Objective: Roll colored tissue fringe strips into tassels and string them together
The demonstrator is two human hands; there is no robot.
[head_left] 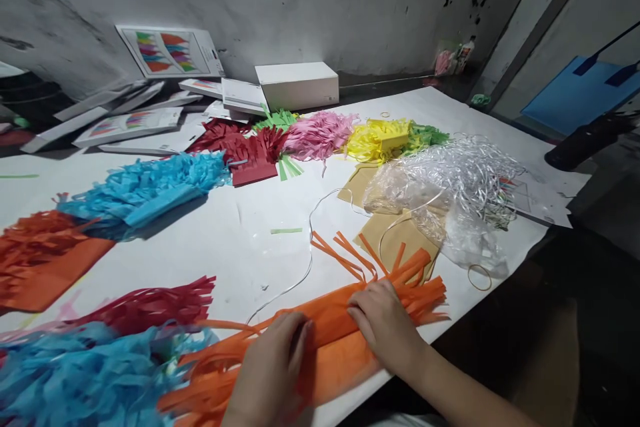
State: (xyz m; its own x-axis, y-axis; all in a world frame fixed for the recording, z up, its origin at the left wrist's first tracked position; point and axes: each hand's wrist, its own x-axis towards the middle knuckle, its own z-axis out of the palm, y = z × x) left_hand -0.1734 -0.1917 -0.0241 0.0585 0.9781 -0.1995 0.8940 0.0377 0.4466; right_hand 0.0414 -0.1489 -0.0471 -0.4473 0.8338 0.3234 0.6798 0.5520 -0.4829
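A long roll of orange fringed tissue paper lies along the near edge of the white-covered table. My left hand presses on its left half, fingers curled over the roll. My right hand rests on the right part, fingers bent onto the paper near the loose orange fringe. A thin white ribbon runs from under the roll toward the middle of the table.
Blue tissue fringe and dark red fringe lie at the near left. Orange, blue, red, pink and yellow bundles line the back. A clear bag of white ribbon sits right. A white box stands by the wall.
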